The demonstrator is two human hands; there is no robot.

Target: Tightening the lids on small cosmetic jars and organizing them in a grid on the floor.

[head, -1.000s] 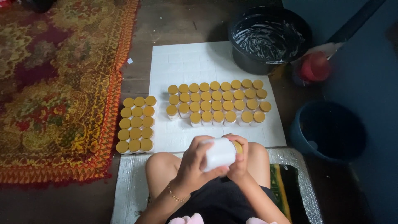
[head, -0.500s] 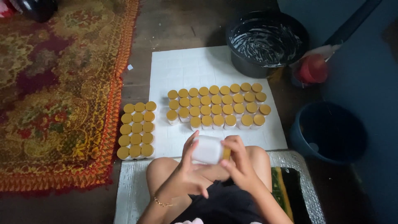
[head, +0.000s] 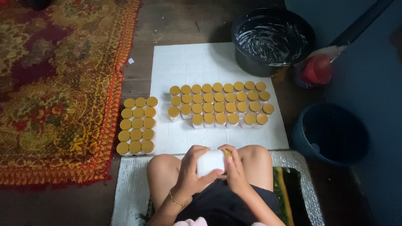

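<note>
I sit on the floor with both hands over my knees. My left hand (head: pixel 190 171) wraps around a small white jar (head: pixel 210 162) lying on its side. The fingers of my right hand (head: pixel 235 167) grip the jar's gold lid (head: pixel 227 154) at its right end. In front of me a white mat (head: pixel 188 67) carries several rows of identical white jars with gold lids (head: pixel 220 103). A second block of the same jars (head: pixel 137 124) stands on the floor at the mat's left edge.
A black bucket (head: pixel 272 39) smeared with white residue stands at the mat's far right corner, a red-topped container (head: pixel 317 70) beside it. A dark blue tub (head: pixel 331 134) sits to my right. A patterned red and gold rug (head: pixel 58 83) covers the left. A silver foil sheet (head: pixel 130 184) lies under me.
The jar has sunk slightly toward my lap and turned in my hands, its gold lid now under my right fingers. The rows of jars have not moved.
</note>
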